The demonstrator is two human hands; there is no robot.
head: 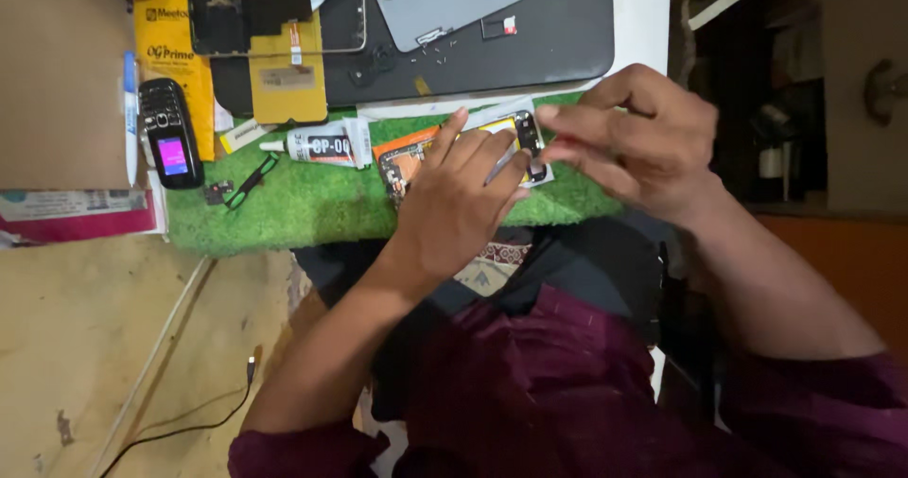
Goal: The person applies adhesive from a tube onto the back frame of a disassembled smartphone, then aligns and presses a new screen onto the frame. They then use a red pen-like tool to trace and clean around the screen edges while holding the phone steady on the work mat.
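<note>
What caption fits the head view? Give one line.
Both hands work on an opened orange-and-black phone on a green turf mat.

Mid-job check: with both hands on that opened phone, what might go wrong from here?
1. The left hand covers much of the opened phone, so the right hand may be working partly blind.
2. The glue tube lies right beside it and might get bumped.
3. Loose screws on the dark mat could scatter.

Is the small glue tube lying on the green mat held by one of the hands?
No, the glue tube lies alone on the green mat, left of both hands.
</note>
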